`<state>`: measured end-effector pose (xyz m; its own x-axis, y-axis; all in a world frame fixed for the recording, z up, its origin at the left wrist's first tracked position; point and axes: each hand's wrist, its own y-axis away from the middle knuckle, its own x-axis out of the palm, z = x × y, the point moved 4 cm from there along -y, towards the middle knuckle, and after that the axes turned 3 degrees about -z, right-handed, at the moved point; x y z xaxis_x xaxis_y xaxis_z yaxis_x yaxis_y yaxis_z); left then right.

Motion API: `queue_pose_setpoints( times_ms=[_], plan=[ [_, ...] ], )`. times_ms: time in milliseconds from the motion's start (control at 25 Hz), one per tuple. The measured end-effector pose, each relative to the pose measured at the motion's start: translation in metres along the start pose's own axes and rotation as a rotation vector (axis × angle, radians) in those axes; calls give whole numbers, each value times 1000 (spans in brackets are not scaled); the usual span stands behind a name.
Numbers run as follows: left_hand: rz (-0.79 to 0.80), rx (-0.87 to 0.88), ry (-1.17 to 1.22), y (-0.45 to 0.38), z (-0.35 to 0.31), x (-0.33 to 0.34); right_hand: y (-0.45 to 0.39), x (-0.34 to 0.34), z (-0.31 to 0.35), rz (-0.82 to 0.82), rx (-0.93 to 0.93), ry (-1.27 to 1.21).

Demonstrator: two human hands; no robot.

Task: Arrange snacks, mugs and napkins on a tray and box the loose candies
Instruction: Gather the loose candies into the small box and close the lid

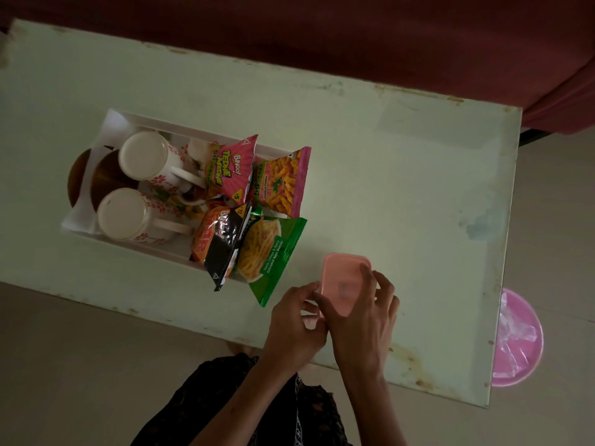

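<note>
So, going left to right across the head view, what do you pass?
Brown bowls → upside-down mugs → snack packets → pink box held by both hands, left hand, right hand → pink bin on the floor.

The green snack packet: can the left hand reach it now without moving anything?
Probably yes. The left hand is beside the green snack packet, with bare table between, though its fingers are on the pink box.
</note>
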<state>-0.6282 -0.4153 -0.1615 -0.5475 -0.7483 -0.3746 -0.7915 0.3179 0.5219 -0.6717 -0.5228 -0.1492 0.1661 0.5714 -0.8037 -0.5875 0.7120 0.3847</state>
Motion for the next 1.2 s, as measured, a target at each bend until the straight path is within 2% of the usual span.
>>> queue_pose_setpoints(
  times_ms=[160, 320, 440, 600, 760, 1000, 1200],
  plan=[
    [141, 150, -246, -4, -17, -1, -11, -20, -19, 191, 38, -219],
    [202, 186, -432, -13, -28, -2, -22, -29, -25, 452, -32, -79],
    [214, 168, -498, -14, -28, 1, -23, -26, -19, 415, -79, -20],
    [191, 141, -439, -15, -26, 5, -23, -25, -20, 338, -59, -45],
    [154, 93, -392, -20, -22, 7, -22, -25, -21, 327, -50, -87],
    [114, 116, -367, -20, -24, 6, -24, -23, -21, 331, 33, -125],
    [126, 109, -359, -20, -24, 6, -24, -26, -23, 341, 11, -135]
  ],
)
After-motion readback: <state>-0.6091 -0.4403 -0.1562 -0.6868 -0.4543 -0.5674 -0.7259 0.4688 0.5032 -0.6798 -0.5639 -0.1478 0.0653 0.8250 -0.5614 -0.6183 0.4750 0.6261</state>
